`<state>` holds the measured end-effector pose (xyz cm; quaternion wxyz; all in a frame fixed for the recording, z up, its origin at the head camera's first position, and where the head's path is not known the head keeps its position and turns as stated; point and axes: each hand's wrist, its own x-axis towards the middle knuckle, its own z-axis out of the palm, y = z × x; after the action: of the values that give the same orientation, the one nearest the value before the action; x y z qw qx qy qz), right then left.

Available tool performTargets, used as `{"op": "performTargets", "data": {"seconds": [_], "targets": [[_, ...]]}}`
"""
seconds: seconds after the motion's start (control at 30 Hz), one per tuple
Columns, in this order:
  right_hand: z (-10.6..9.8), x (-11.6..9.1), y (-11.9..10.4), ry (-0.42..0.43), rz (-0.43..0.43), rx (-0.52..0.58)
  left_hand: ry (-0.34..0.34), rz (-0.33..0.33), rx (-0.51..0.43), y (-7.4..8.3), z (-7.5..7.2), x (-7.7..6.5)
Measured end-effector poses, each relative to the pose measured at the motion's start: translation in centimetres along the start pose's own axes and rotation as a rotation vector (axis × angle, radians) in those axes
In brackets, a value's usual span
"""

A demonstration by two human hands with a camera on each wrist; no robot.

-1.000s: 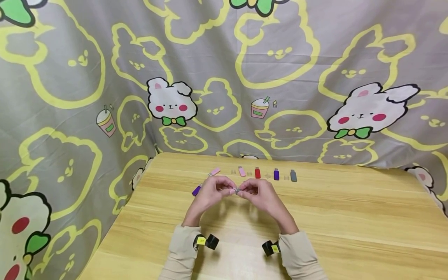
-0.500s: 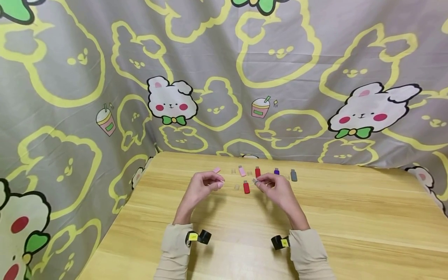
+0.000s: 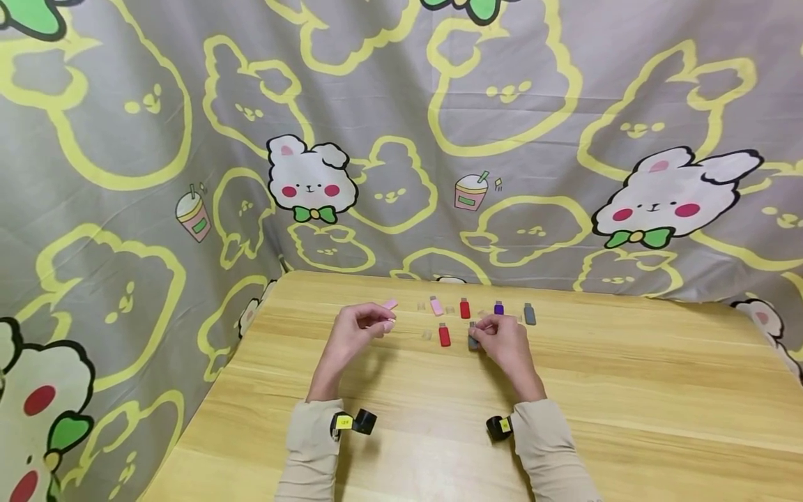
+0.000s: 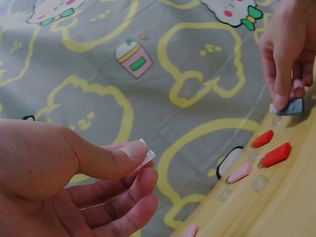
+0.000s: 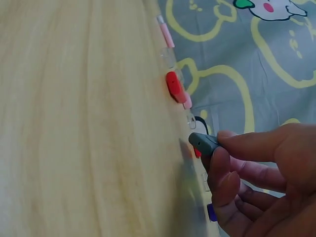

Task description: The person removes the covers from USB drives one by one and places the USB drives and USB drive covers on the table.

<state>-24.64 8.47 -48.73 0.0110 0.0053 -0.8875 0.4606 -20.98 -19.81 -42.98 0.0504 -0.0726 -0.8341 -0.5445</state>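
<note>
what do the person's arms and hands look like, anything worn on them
The long sleeves are beige and creased. Each has a black device with a yellow label, its marking unreadable. The left hand and right hand are ungloved.

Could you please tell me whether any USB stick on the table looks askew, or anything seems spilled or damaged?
In the head view, the leftmost visible pink stick, partly hidden by the left hand, lies slanted, while the back-row red stick is nearly straight. I see no spill or damage.
</note>
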Motion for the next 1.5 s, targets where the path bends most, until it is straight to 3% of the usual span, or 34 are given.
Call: {"op": "performTargets", "data": {"seconds": [0.3, 0.6, 0.77, 1.0, 1.2, 1.5], "targets": [[0.4, 0.6, 0.6, -0.008, 0.033, -0.066, -0.048, 0.015, 0.080, 0.4, 2.4, 0.4], [0.6, 0.7, 0.8, 0.013, 0.006, -0.091, -0.148, 0.061, 0.198, 0.0, 6.1, 1.1], [-0.1, 0.8, 0.6, 0.028, -0.018, -0.081, -0.161, 0.035, 0.298, 0.5, 8.6, 2.4], [-1.7, 0.7, 0.3, 0.088, -0.050, -0.059, -0.217, 0.111, 0.487, 0.4, 11.6, 4.7], [-2.3, 0.6, 0.2, 0.078, -0.031, -0.033, -0.214, 0.109, 0.598, -0.4, 12.9, 5.1], [-2.7, 0.7, 0.6, 0.068, -0.025, -0.014, -0.247, 0.217, 0.756, -0.3, 13.4, 5.8]]}}
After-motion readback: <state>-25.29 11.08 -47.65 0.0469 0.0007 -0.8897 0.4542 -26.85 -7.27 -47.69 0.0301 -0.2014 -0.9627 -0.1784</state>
